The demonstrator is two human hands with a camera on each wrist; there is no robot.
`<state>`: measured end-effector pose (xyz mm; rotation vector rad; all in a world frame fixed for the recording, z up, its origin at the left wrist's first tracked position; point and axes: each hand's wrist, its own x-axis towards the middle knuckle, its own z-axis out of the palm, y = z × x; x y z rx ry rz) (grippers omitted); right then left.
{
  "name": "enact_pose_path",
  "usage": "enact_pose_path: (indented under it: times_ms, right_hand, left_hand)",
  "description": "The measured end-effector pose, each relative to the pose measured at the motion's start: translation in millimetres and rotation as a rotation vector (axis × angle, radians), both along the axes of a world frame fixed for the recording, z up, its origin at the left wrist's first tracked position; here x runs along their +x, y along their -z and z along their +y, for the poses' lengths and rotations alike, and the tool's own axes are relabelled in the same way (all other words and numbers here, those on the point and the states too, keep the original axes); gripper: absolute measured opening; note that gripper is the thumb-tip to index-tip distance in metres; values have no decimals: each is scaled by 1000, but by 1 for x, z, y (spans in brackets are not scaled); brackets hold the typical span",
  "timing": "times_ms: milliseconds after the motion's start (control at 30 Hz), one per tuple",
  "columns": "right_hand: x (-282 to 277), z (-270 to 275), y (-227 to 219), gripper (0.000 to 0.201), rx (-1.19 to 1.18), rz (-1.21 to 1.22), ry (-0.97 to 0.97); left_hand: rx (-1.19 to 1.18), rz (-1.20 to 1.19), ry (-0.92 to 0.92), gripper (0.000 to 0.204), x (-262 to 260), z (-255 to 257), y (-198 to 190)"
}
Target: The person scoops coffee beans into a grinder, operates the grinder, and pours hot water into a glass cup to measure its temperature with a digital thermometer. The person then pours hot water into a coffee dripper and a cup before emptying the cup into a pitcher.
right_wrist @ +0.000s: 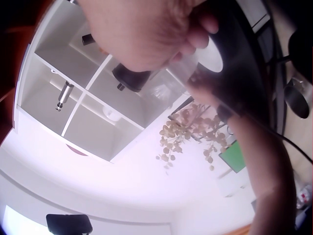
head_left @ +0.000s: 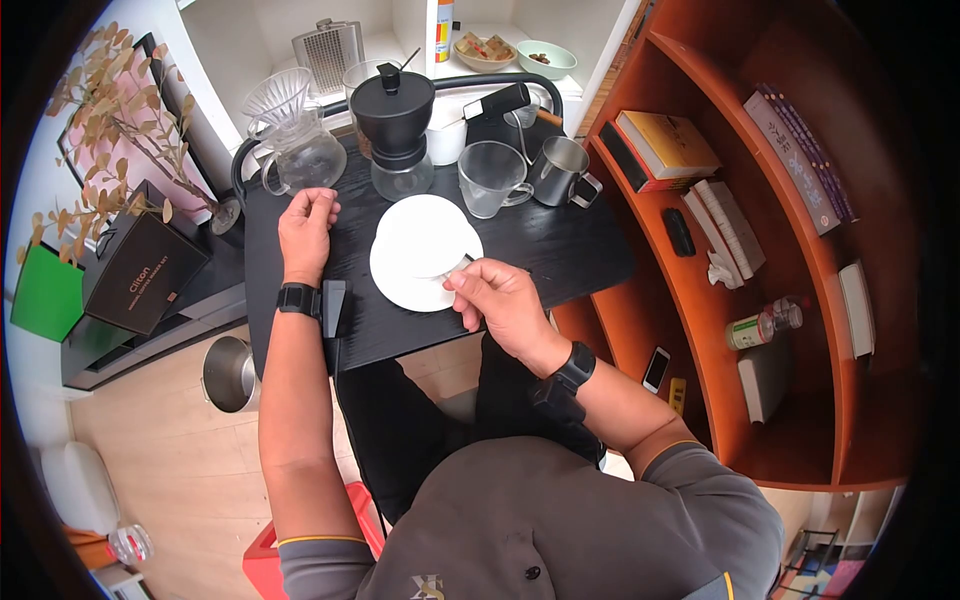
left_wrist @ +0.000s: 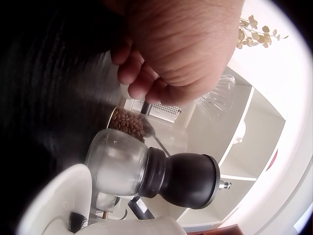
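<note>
A white cup stands over a white saucer near the front of the black table. My right hand pinches the cup's handle side between thumb and fingers; the handle is mostly hidden. Left of the saucer, my left hand lies at the table with loosely curled fingers, holding nothing. Just beyond the left hand is a glass coffee server with a ribbed glass dripper on top. A black hand coffee grinder with a glass base stands behind the saucer.
A glass mug and a steel pitcher stand at the table's back right. Coffee beans fill part of a glass behind the grinder. White shelves rise behind; a brown bookshelf borders the right. A metal bin sits on the floor.
</note>
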<state>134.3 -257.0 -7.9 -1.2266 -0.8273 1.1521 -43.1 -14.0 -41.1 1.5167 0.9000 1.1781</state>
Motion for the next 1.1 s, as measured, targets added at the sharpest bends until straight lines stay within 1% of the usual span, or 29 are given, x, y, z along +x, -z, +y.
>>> enact_pose_path:
  times_ms: [33, 100, 233, 333, 400, 433, 467, 533, 567, 633, 667, 733, 767, 833, 867, 933, 967, 1100]
  right_hand:
    - [0, 0, 2, 21, 1, -1, -1]
    - [1, 1, 6, 20, 87, 11, 33]
    - [4, -2, -1, 23, 75, -28, 46]
    - [6, -10, -3, 20, 79, -36, 67]
    - [13, -17, -4, 17, 128, -200, 139]
    - [19, -21, -1, 15, 131, -328, 165]
    - [25, -23, -2, 15, 130, -326, 161]
    - [35, -25, -6, 18, 270, -930, 286]
    - [36, -25, -9, 18, 269, -928, 288]
    - [40, -25, -13, 24, 246, -1229, 263]
    - [41, -24, -13, 24, 245, -1227, 268]
    - [43, -19, -15, 26, 302, -1399, 265]
    - [45, -17, -15, 26, 305, -1395, 269]
    - [50, -12, -13, 22, 181, -1428, 112]
    - [52, -8, -11, 22, 187, -1422, 119]
    - [58, 0, -7, 15, 197, -1497, 98]
    - [60, 4, -7, 11, 207, -1499, 118]
    - [71, 20, -8, 12, 205, -1522, 135]
  left_hand:
    - [1, -1, -1, 18, 0, 0, 1]
    - [16, 24, 0, 20, -1, 1, 2]
    - [11, 15, 5, 20, 0, 2, 3]
    - [14, 1, -4, 20, -1, 0, 2]
    - [17, -10, -2, 20, 0, 0, 1]
    - [16, -8, -7, 20, 0, 1, 2]
    - [10, -3, -7, 20, 0, 2, 2]
    - [3, 5, -4, 20, 0, 2, 3]
    - [8, 3, -4, 19, 0, 2, 3]
    - [15, 3, 3, 19, 1, 2, 3]
    - [15, -6, 2, 19, 1, 2, 3]
    - [19, -11, 1, 19, 2, 1, 3]
    - [18, 0, -3, 19, 2, 1, 2]
    - [24, 16, -6, 19, 1, 1, 2]
    - [31, 26, -6, 19, 1, 0, 2]
    - [47, 39, -4, 20, 1, 1, 3]
    - [39, 43, -10, 20, 1, 1, 3]
    - [32, 42, -17, 19, 3, -2, 1]
